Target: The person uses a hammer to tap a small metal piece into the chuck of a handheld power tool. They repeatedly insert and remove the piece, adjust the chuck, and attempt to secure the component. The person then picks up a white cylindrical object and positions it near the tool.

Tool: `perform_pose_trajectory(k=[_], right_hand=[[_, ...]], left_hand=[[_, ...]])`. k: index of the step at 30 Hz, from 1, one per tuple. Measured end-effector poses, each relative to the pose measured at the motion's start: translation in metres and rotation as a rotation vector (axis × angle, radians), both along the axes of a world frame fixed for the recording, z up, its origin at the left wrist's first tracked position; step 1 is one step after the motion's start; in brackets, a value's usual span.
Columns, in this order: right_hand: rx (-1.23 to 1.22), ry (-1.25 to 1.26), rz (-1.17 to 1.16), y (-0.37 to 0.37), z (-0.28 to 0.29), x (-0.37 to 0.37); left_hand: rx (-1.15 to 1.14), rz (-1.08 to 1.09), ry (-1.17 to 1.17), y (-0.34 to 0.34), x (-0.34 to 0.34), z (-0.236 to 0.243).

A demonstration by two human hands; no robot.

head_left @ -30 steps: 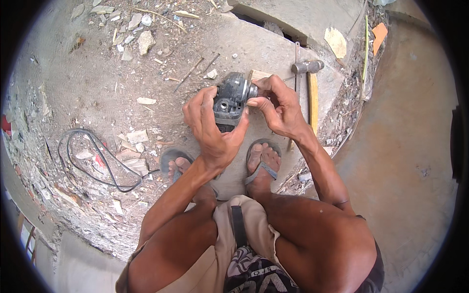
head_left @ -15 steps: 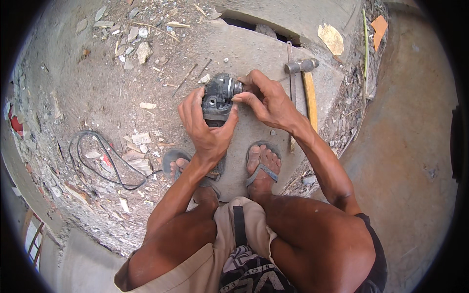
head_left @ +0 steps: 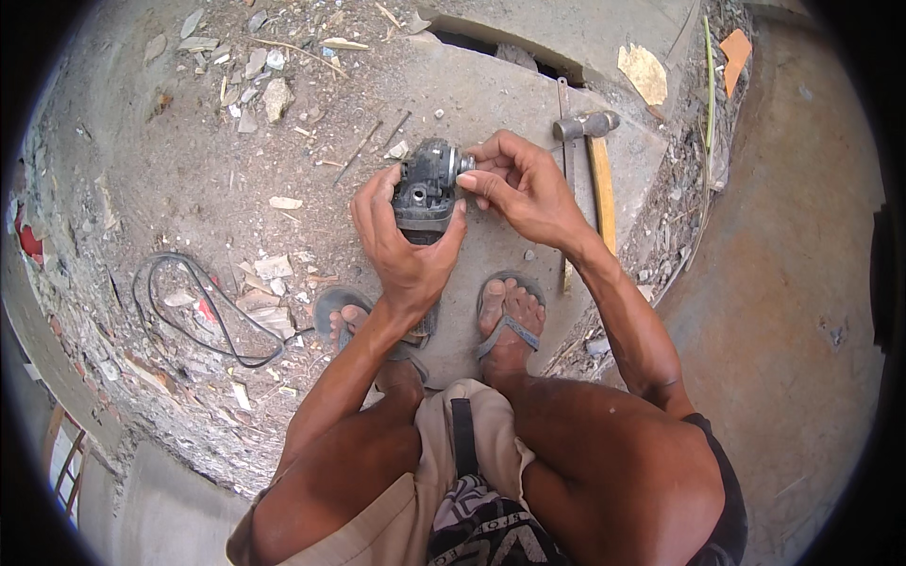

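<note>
A dark angle grinder [head_left: 432, 179] stands between my feet, its gear head uppermost and its body running down behind my wrist. My left hand [head_left: 406, 250] is wrapped around the head, fingers on the left side and thumb on the right. From the head's right side juts the silvery spindle end [head_left: 462, 165], with no disc on it. My right hand [head_left: 536, 198] pinches at this end, thumb in front and fingers curled behind. Whether a separate nut sits between the fingertips is too small to tell.
To the right lie a hammer [head_left: 602, 179] with a yellow handle and a thin hacksaw-like blade [head_left: 566, 179]. Two thin metal rods [head_left: 359, 151] rest beyond the grinder. A black cord [head_left: 212, 307] loops at left among rubble [head_left: 274, 99]. A gap [head_left: 467, 42] opens in the far concrete.
My right thumb has moved a little up and right around the spindle end, and the fingers have curled more. My left hand keeps its hold, with the grinder almost in the same place.
</note>
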State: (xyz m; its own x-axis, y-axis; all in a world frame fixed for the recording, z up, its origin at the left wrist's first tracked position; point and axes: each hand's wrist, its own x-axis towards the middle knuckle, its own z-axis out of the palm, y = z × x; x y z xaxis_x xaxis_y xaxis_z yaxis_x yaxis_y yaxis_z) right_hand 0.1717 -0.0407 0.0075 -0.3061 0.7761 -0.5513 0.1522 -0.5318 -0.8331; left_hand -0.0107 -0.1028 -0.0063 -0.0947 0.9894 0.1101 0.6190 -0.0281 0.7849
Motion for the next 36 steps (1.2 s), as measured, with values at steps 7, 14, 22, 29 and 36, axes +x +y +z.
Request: perform_pose_trajectory(k=[7,14,22,29,36], right_hand=[[0.362,-0.151,0.022,-0.008,-0.008,0.0],[0.345,-0.134,0.039,-0.007,-0.01,0.003],[-0.021,0.055,-0.054,0.0,-0.001,0.009],[-0.121,0.053,-0.069,0.004,0.002,0.001],[-0.343,0.18,-0.216,0.004,0.0,-0.001]], left_hand=[[0.011,-0.008,0.013,0.0,-0.001,-0.001],[0.039,-0.029,-0.02,0.001,-0.003,-0.002],[0.065,-0.024,-0.018,0.001,-0.002,-0.006],[0.067,-0.021,-0.029,0.002,-0.001,-0.006],[0.071,-0.01,-0.026,0.002,-0.001,-0.006]])
